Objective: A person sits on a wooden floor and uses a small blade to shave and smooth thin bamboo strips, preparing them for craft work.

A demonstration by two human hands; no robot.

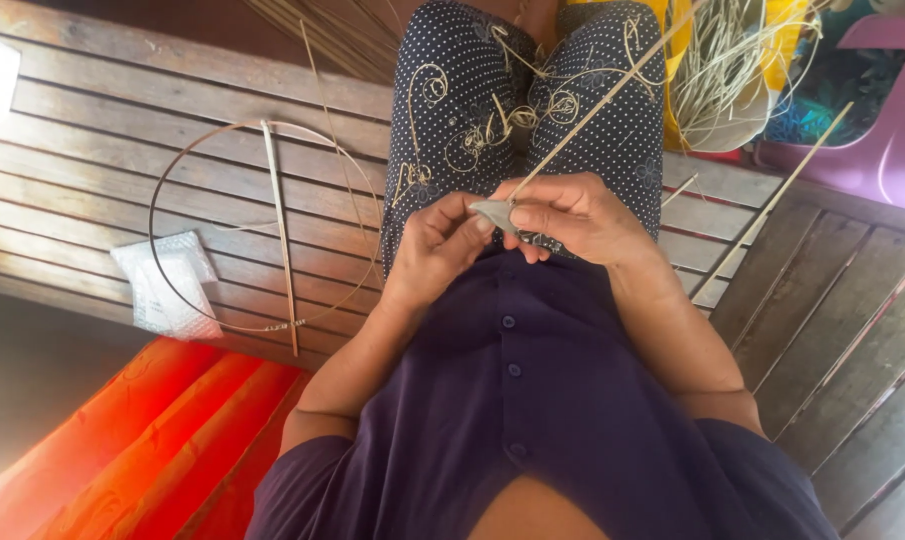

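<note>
My left hand (435, 250) and my right hand (571, 215) meet over my lap. Between their fingertips sits a small grey blade (495, 214). My right hand also pinches a thin pale cane strip (603, 105) that runs up and to the right from the blade. My left thumb and forefinger close on the blade's near end. Curled pale shavings (493, 125) lie on my dark dotted trousers just beyond the hands.
A thin round hoop (156, 215) with a stick across it lies on the wooden slat bench at the left, beside a small clear plastic bag (168, 282). An orange cloth (143, 440) lies at lower left. A bundle of cane strips (723, 60) and a purple chair (898, 130) sit at upper right.
</note>
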